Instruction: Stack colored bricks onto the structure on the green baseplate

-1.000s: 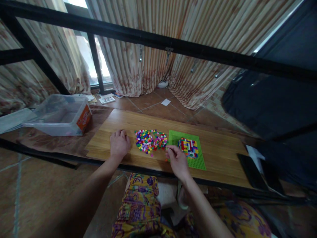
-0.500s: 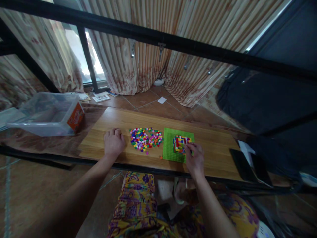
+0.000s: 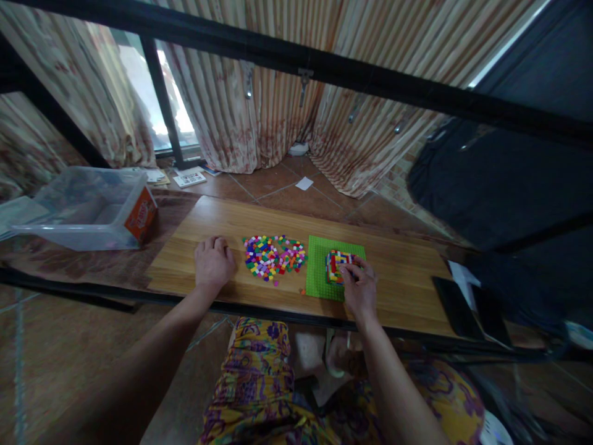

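My right hand [image 3: 361, 287] is over a small multicoloured toy-brick structure [image 3: 334, 259], its thumb and fingers closed on the near right part and hiding it. Whether a loose brick is also between the fingertips I cannot make out. Beneath the structure is a green studded baseplate [image 3: 317, 266] on the wooden board. My left hand [image 3: 214, 262] rests palm down on the board with slightly bent fingers, holding nothing. Between that hand and the baseplate lies a loose pile of small coloured bricks [image 3: 266, 256]. An orange brick [image 3: 302, 291] sits by the baseplate's lower left corner.
The wooden board [image 3: 403, 266] lies on a table with a dark frame edge. A clear plastic tub [image 3: 92, 210] with an orange label stands at the left. Dark flat objects [image 3: 456, 307] lie at the right end. A black bar [image 3: 278, 52] crosses in front of curtains.
My right hand has shifted slightly left, farther over the brick structure, its fingers now reaching across the top. My left hand has stayed in place. The view has tilted slightly.
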Tool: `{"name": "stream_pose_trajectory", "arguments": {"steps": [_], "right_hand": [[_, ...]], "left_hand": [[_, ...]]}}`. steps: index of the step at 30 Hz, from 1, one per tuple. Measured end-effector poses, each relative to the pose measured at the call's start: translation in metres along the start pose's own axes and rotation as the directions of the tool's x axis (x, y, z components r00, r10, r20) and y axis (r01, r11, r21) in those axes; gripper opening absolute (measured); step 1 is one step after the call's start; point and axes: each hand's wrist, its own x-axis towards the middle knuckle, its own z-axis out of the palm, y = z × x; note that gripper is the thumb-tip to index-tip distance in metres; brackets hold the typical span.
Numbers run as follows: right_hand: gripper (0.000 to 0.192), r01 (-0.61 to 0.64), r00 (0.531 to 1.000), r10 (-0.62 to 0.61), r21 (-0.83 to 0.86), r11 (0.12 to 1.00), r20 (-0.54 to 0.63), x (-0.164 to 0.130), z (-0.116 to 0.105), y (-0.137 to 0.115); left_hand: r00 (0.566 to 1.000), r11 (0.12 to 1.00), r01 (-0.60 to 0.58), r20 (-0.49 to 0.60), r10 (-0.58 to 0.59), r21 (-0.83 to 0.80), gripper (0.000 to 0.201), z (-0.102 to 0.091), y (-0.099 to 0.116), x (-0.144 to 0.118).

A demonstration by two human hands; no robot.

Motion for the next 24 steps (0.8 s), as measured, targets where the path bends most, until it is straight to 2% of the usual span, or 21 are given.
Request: {"name": "stream_pose_trajectory", "arguments": {"steps": [15, 24], "right_hand": [[0.032, 0.003, 1.0, -0.004, 0.036, 0.999, 0.017, 0.0029, 0.0014, 0.0028], [0.03, 0.011, 0.997, -0.016, 0.062, 0.998, 0.076, 0.0089, -0.001, 0.0059]], "left_hand": [[1.0, 1.0, -0.007, 0.001, 0.007, 0.029, 0.03, -0.001, 0.0003, -0.0005], [1.0, 1.0, -0.002, 0.009, 0.002, 0.02, 0.03, -0.0013, 0.0006, -0.0004]]}}
